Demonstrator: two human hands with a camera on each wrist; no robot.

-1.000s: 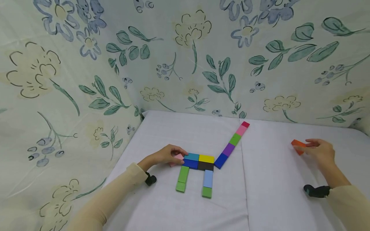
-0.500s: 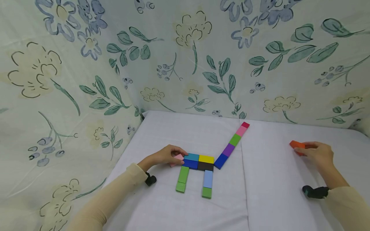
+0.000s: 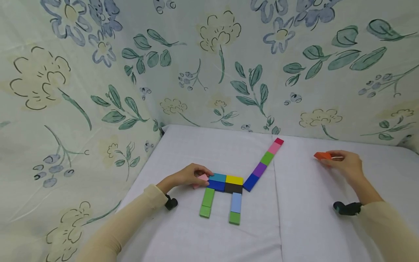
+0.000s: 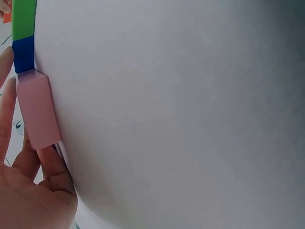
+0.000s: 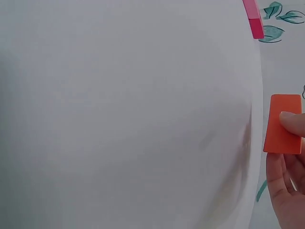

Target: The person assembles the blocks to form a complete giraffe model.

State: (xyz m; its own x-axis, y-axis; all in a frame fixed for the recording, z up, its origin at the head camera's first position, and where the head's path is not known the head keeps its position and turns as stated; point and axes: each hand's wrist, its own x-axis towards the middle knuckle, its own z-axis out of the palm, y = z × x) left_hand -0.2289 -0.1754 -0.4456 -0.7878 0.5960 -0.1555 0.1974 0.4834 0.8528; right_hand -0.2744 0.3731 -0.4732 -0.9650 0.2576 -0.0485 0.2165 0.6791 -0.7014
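My left hand (image 3: 188, 175) pinches a pink block (image 4: 39, 112) at the left end of a block figure, its fingertips right at the teal block (image 3: 217, 177) and blue block (image 3: 216, 186). A yellow block (image 3: 234, 180) and a dark brown block (image 3: 233, 188) adjoin these two. On the right, my right hand (image 3: 348, 163) holds an orange block (image 5: 279, 131) over the table, the thumb across its face and fingers behind.
Two legs extend toward me: green blocks (image 3: 207, 197), and a light blue block (image 3: 236, 202) with a green one. A diagonal strip with a purple block (image 3: 259, 169) runs to a red tip (image 3: 279, 141). Floral cloth (image 3: 222, 72) hangs behind the white-covered table (image 3: 307, 225).
My right hand has moved left with the orange block, and over the last half second also a little away from me, turning the block. The left hand and the laid blocks stay put.
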